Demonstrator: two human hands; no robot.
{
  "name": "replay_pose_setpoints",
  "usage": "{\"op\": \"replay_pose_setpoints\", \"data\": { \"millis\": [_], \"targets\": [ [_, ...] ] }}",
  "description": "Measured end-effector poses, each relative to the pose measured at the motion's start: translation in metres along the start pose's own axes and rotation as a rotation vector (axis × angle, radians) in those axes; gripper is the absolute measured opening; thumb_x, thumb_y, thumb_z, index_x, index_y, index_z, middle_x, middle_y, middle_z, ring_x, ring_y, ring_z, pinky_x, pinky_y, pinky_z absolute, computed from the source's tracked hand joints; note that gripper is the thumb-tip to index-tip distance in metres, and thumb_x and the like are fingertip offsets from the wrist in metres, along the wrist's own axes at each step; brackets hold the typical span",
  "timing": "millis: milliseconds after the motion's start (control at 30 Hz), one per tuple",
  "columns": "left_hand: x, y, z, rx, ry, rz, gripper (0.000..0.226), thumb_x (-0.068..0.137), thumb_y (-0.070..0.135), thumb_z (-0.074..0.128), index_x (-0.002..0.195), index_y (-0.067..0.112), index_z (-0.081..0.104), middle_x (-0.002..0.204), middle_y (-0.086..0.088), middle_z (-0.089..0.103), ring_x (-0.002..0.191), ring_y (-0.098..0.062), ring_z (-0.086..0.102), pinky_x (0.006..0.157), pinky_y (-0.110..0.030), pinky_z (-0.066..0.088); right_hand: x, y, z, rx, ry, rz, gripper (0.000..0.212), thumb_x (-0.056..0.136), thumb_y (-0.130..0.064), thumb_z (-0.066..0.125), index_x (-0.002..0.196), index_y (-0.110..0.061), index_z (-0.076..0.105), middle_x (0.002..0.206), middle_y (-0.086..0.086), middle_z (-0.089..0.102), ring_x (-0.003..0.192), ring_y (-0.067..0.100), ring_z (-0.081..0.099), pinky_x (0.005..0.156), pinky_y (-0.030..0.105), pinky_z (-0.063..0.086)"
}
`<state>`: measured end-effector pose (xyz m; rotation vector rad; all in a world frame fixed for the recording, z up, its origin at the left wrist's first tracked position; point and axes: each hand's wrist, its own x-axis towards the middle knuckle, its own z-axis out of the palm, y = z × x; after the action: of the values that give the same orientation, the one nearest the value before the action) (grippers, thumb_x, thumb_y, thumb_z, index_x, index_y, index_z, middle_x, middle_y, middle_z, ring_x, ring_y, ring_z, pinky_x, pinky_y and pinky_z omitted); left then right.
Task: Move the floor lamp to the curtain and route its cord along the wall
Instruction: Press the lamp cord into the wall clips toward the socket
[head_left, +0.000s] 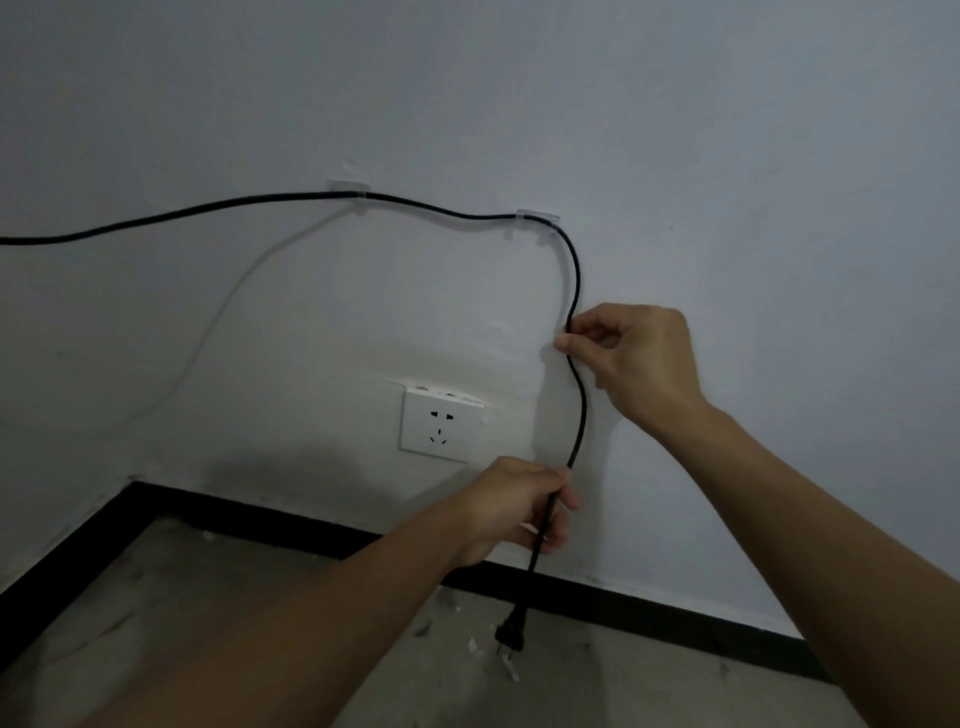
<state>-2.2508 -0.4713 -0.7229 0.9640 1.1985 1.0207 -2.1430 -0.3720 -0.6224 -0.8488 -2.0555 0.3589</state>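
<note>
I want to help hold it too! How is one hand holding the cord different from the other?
The right hand pinches the cord high up with its fingertips, beside the wall. The left hand wraps a fist around it lower down, above the dangling plug. Both hold the same black cord.

So both arms are totally bare as far as the shot goes, no sleeves or cuffs showing anywhere up the forearms. No watch, bracelet or rings that I can spot on the left hand (514, 506) or the right hand (636, 358), and no gloves either. Nails look short and plain on the fingers you can actually see, though it's pretty dim.
</note>
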Motion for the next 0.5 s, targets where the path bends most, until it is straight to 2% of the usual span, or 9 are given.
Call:
{"op": "replay_pose_setpoints", "data": {
  "millis": [67, 100, 167, 267, 367, 433, 500],
  "targets": [
    [0.0007, 0.0009, 0.0015, -0.001, -0.017, -0.011, 0.033, 0.095, 0.031, 0.046, 0.078, 0.010, 0.064, 0.057, -0.006, 0.063, 0.054, -0.018, 0.060, 0.058, -0.028, 0.053, 0.0001, 0.0009, -0.0025, -0.114, 0.020, -0.054, 0.017, 0.078, -0.028, 0.080, 0.088, -0.014, 0.079, 0.072, -0.003, 0.073, 0.058, 0.003, 0.061, 0.067, 0.031, 0.055],
    [0.0010, 0.0015, 0.0024, 0.001, -0.026, -0.013, 0.033, 0.095, 0.032, 0.046, 0.078, 0.010, 0.065, 0.057, -0.006, 0.063, 0.054, -0.018, 0.060, 0.058, -0.028, 0.054, 0.0000, 0.0011, -0.0040, -0.166, 0.036, -0.068, 0.019, 0.078, -0.031, 0.079, 0.087, -0.015, 0.079, 0.073, -0.001, 0.074, 0.063, 0.009, 0.064, 0.067, 0.033, 0.055],
    [0.0023, 0.0023, 0.0047, -0.002, -0.042, -0.018, 0.033, 0.094, 0.032, 0.047, 0.076, 0.011, 0.065, 0.058, -0.005, 0.063, 0.054, -0.017, 0.061, 0.060, -0.029, 0.054, -0.0005, 0.0019, -0.0057, -0.248, 0.069, -0.078, 0.020, 0.078, -0.037, 0.078, 0.084, -0.017, 0.078, 0.072, -0.001, 0.074, 0.067, 0.017, 0.066, 0.063, 0.035, 0.054],
    [0.0035, 0.0031, 0.0072, -0.014, -0.051, -0.018, 0.034, 0.094, 0.032, 0.047, 0.075, 0.012, 0.066, 0.058, -0.005, 0.063, 0.055, -0.017, 0.061, 0.063, -0.031, 0.053, -0.0014, 0.0031, -0.0066, -0.332, 0.094, -0.076, 0.021, 0.078, -0.043, 0.076, 0.080, -0.022, 0.077, 0.067, -0.006, 0.071, 0.065, 0.016, 0.062, 0.055, 0.025, 0.042],
    [0.0037, 0.0032, 0.0072, -0.012, -0.046, -0.019, 0.034, 0.094, 0.032, 0.047, 0.075, 0.013, 0.066, 0.058, -0.005, 0.062, 0.056, -0.017, 0.061, 0.064, -0.031, 0.053, -0.0009, 0.0048, -0.0091, -0.371, 0.062, -0.013, 0.024, 0.076, -0.051, 0.074, 0.077, -0.028, 0.075, 0.056, -0.020, 0.053, 0.063, 0.011, 0.057, 0.051, 0.020, 0.031],
    [0.0031, 0.0031, 0.0069, -0.008, -0.037, -0.019, 0.033, 0.095, 0.032, 0.047, 0.075, 0.012, 0.066, 0.059, -0.005, 0.062, 0.056, -0.017, 0.060, 0.063, -0.031, 0.052, -0.0003, 0.0065, -0.0104, -0.393, 0.051, 0.021, 0.026, 0.075, -0.054, 0.074, 0.076, -0.028, 0.074, 0.054, -0.023, 0.046, 0.063, 0.012, 0.057, 0.051, 0.022, 0.033],
    [0.0025, 0.0030, 0.0067, 0.005, -0.017, -0.016, 0.033, 0.095, 0.031, 0.047, 0.076, 0.011, 0.066, 0.059, -0.006, 0.062, 0.055, -0.017, 0.060, 0.063, -0.031, 0.052, -0.0010, 0.0066, -0.0110, -0.429, 0.058, 0.031, 0.025, 0.075, -0.053, 0.074, 0.076, -0.028, 0.074, 0.055, -0.021, 0.047, 0.063, 0.013, 0.058, 0.055, 0.025, 0.039]
  ]
}}
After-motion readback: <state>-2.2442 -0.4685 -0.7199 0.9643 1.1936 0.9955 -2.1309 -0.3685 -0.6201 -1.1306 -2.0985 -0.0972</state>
